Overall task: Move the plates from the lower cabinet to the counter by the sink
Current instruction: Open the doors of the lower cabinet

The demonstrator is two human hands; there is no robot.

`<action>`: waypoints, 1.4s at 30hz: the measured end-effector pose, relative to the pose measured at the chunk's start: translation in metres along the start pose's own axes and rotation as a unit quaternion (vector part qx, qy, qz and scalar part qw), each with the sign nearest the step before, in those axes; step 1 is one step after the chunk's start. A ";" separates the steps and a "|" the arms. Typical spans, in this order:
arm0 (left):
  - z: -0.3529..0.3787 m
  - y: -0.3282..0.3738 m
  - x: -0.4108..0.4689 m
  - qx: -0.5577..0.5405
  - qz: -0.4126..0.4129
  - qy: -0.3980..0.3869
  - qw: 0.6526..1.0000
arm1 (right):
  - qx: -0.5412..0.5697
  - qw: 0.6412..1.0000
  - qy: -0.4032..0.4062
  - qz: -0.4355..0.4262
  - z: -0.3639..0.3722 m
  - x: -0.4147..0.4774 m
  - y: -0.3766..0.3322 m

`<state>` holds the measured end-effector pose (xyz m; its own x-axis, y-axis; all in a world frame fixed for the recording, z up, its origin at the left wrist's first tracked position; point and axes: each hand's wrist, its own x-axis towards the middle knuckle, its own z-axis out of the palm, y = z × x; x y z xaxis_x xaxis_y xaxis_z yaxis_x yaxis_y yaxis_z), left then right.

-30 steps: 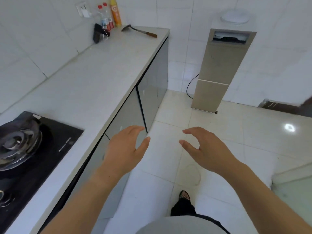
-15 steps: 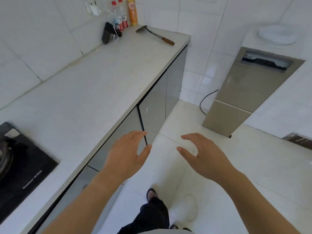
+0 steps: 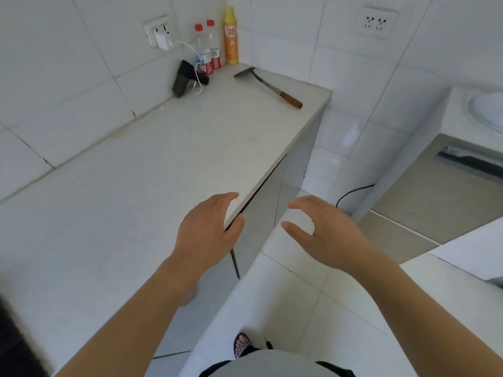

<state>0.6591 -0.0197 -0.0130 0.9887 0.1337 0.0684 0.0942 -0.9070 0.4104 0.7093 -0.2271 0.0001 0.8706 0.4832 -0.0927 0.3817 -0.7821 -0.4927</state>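
Both my hands are held out in front of me with loosely spread fingers and hold nothing. My left hand (image 3: 208,229) hovers over the front edge of the white counter (image 3: 130,191). My right hand (image 3: 324,232) is in the air over the floor, beside the grey lower cabinet doors (image 3: 261,221), which are closed. No plates and no sink are in view.
At the counter's far end lie a spatula with a wooden handle (image 3: 268,85), two red-capped bottles (image 3: 206,50), a yellow spray can (image 3: 230,36) and a black device (image 3: 183,78) on a charger cable. A tall beige appliance (image 3: 441,191) stands to the right on the tiled floor.
The view has moved forward along the counter; the stove has left the frame and the counter's far end is nearer. My hands keep the same spread pose.
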 end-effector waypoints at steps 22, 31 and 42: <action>0.092 0.070 0.026 0.019 -0.334 0.028 0.942 | 0.022 0.922 -0.227 -0.312 -0.002 0.147 0.104; 0.122 0.056 0.025 0.041 -0.351 0.074 0.933 | 0.018 0.905 -0.214 -0.368 0.025 0.166 0.116; 0.250 -0.045 0.027 0.168 -0.280 0.139 0.935 | 0.026 0.898 -0.122 -0.423 0.189 0.211 0.151</action>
<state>0.7103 -0.0746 -0.2567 0.7089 0.6815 0.1818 0.6657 -0.7316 0.1471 0.8925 -0.1689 -0.2572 0.1800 0.9723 0.1492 0.8535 -0.0790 -0.5151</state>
